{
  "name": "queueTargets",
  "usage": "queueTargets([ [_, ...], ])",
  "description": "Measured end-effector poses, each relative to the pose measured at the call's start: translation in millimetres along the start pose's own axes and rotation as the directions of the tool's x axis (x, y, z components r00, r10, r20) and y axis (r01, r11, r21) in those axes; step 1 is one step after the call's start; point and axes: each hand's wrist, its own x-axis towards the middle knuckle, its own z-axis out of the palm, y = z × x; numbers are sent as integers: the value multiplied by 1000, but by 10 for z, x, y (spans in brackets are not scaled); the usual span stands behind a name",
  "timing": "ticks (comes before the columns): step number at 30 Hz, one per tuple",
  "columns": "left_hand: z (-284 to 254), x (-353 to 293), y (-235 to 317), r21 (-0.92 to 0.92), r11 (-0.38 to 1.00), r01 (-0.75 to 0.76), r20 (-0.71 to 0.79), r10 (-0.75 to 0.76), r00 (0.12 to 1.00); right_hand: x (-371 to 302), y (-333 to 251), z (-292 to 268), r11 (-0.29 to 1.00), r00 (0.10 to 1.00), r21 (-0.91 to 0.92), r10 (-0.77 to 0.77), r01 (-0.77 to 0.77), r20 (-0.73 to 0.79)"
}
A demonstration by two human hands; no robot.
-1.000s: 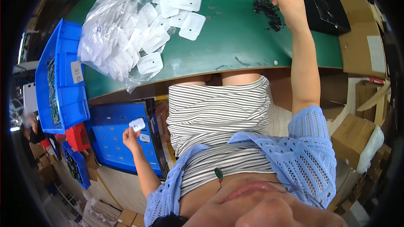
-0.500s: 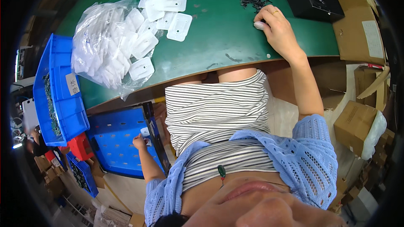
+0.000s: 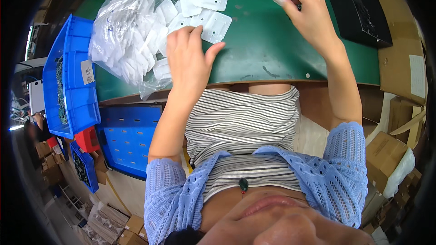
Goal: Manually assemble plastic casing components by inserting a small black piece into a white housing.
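Observation:
My left hand [image 3: 188,59] reaches over the near side of a heap of white plastic plates [image 3: 217,28], its thumb and fingers apart, with nothing seen in its grasp. The plates are flat, with rounded corners and small holes. Many more lie inside a clear plastic bag [image 3: 118,36] to the left. Toward the far right of the green table, my right hand [image 3: 309,16] has its fingers curled, thumb against the index finger. Whatever it pinches is hidden or too small to name. Small black parts [image 3: 298,7] show in the gap below its fingers; the hand covers the rest.
A blue bin [image 3: 81,95] of dark parts stands at the table's left end. Below it are a red bin [image 3: 88,139] and a slotted blue tray [image 3: 120,154]. A black box [image 3: 338,0] and a cardboard box [image 3: 404,41] bound the right. The green table [image 3: 254,59] holds everything between.
My left hand has left the blue tray and come up to the white plates. My right hand, still curled, is now over the black parts. The whole view has shifted.

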Motion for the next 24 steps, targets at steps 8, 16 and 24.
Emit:
queueTargets([
  [8, 295, 305, 4, -346, 896, 278, 175, -230, 957, 176, 14, 300, 490, 961, 829, 195, -269, 197],
  [16, 310, 866, 276, -796, 528, 296, 213, -214, 954, 149, 91, 351, 327, 890, 881, 412, -343, 194],
  [24, 480, 914, 289, -689, 718, 99, -41, -176, 984, 127, 71, 432, 311, 837, 859, 503, -406, 214],
])
